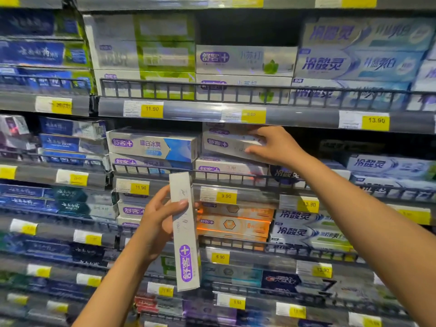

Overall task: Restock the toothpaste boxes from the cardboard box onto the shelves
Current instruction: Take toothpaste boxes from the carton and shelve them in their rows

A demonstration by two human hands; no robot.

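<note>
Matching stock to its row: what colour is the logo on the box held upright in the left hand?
Purple, on a white box, seen in the head view.

A: Where does the single view look from?
B: Head height, facing straight into the shelves (184, 110), close enough that both hands (273, 145) reach them; shelving fills every edge.

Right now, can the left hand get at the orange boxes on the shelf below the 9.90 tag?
Probably not without freeing it first. The left hand is gripping an upright white toothpaste box, which stands between it and the orange boxes. The right hand is busy on a box higher up.
</note>
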